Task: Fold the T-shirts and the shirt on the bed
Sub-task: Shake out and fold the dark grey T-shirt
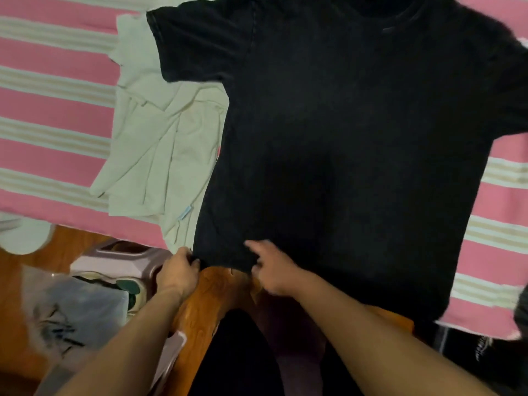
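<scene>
Large black cotton T-shirt (343, 138) lay spread flat, unfolded, across the pink-and-cream striped bed (51, 104), hem at the near edge, collar toward the far edge. Left hand (178, 272) pinched the hem's left corner, fingers curled round the cloth. Right hand (274, 270) sat on the hem just beside it, index finger out; whether it gripped cloth, cannot tell, blurred. Crumpled pale cream garment (160, 138) lay partly under the black shirt's left side, unfolded. Judged early: no folded item visible, black shirt only being straightened, cream one left.
</scene>
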Available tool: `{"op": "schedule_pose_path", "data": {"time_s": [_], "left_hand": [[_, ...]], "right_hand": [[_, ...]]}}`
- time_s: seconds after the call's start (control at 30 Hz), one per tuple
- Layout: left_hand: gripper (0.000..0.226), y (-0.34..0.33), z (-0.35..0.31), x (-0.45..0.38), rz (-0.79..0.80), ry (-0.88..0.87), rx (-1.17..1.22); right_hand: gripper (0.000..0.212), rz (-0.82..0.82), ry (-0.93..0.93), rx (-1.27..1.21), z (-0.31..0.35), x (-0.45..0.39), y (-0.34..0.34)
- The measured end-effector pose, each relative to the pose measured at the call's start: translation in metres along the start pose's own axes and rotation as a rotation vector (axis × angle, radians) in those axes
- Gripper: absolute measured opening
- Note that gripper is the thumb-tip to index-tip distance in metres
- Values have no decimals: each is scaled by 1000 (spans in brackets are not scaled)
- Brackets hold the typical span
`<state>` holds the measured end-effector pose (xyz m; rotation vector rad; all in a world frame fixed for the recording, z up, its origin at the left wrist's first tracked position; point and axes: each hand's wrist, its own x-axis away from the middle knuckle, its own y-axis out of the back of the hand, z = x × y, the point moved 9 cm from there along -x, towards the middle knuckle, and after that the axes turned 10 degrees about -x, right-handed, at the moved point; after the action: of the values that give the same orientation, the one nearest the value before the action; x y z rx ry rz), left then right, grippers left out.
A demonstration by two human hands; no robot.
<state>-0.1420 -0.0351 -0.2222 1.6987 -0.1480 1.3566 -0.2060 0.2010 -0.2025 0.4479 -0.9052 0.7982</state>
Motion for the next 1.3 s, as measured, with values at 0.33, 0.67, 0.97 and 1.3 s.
{"op": "schedule_pose_path", "data": {"time_s": [0.33, 0.67, 0.97, 1.3], "left_hand": [[16, 18, 34, 16, -24, -12, 126], [16, 81, -24, 42, -287, -257, 312], [46, 38, -84, 20, -173, -440, -435], [27, 53, -78, 42, -52, -81, -837]], "right_hand": [[35, -786, -17, -124, -41, 57, 116], [58, -110, -53, -627, 33, -54, -85], [41, -607, -121, -401, -71, 38, 102], [48, -753, -445, -43, -195, 158, 244]]}}
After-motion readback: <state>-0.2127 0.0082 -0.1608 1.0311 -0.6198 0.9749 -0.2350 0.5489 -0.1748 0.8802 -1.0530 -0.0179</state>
